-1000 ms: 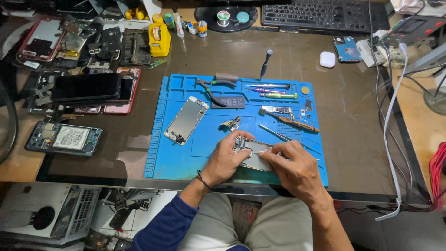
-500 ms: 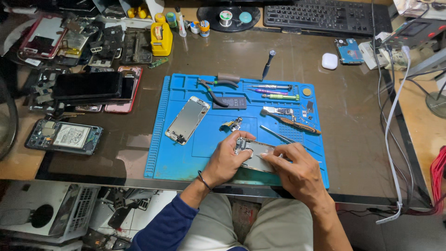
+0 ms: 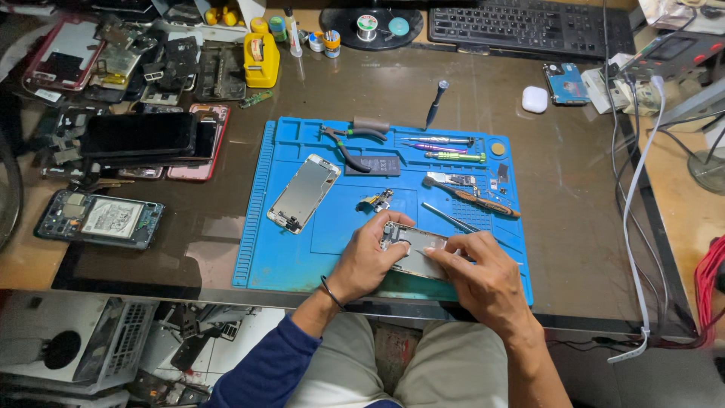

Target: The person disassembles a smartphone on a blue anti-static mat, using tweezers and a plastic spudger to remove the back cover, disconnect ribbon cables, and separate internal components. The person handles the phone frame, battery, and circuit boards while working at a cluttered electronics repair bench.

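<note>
While both hands meet at the near edge of the blue mat, entries run so:
Held item: opened phone body, lying flat on the mat's front part, between the two hands
Left hand: fingers curled on the phone body's left end, gripping it
Right hand: resting on the phone body's right end, pinching a thin tool whose tip I cannot make out
Just beyond: small loose part, tweezers
Mat, left half: detached screen panel, tilted, well apart from the hands
Mat, far edge: pliers, screwdrivers
Counter, left side: pile of dismantled phones
Counter, far edge: keyboard
</note>
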